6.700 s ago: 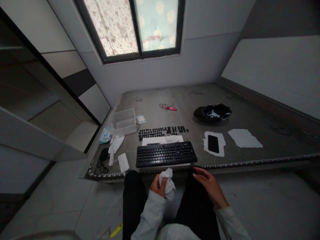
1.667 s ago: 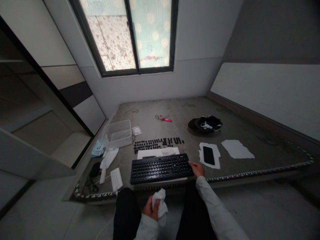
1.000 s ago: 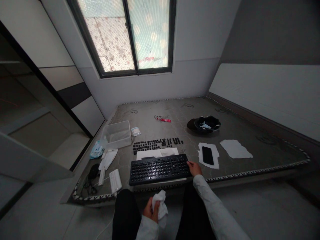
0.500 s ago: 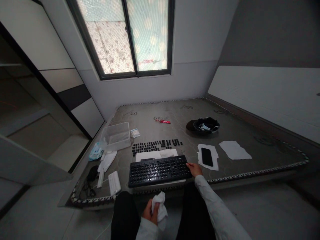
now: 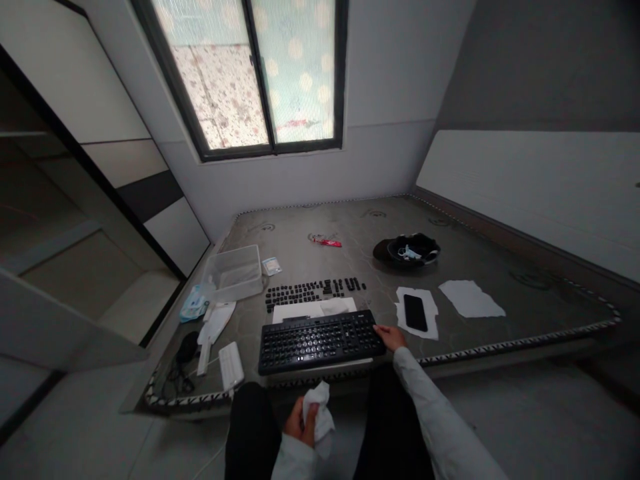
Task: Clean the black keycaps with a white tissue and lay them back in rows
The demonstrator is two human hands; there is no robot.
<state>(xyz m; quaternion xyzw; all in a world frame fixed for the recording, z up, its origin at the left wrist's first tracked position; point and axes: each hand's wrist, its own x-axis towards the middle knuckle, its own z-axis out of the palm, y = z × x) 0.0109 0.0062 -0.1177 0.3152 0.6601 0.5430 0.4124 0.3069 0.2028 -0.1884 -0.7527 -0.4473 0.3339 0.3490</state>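
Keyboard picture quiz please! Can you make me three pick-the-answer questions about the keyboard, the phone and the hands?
1. Where does the phone lie?
A. on white paper
B. in the clear tub
C. on the keyboard

2. What colour is the keyboard?
A. white
B. black
C. red

3. What is the left hand doing?
A. lying flat and open
B. gripping a white cloth
C. holding the phone

Answers: 1 A, white paper shows all round the phone. 2 B, its body and keys are black. 3 B, fingers wrap the white cloth; the right hand touches the keyboard's right end.
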